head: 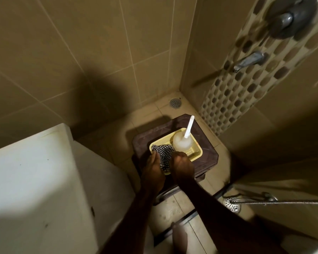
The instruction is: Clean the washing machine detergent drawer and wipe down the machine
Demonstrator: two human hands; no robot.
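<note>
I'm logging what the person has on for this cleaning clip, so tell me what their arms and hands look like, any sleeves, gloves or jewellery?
Both forearms are bare as far as the picture shows, with no sleeve in view. The left hand and the right hand wear no gloves. No watch, bracelet or ring shows, though the light is dim and the fingers are partly hidden.

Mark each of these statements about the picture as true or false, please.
1. Both hands hold the checkered cloth. True: left hand, right hand.
2. The yellow basket stands on the floor. False: it rests on the brown stool.
3. A white bottle stands in the basket. True.
4. Water runs from the wall tap. False: no water shows.
</note>
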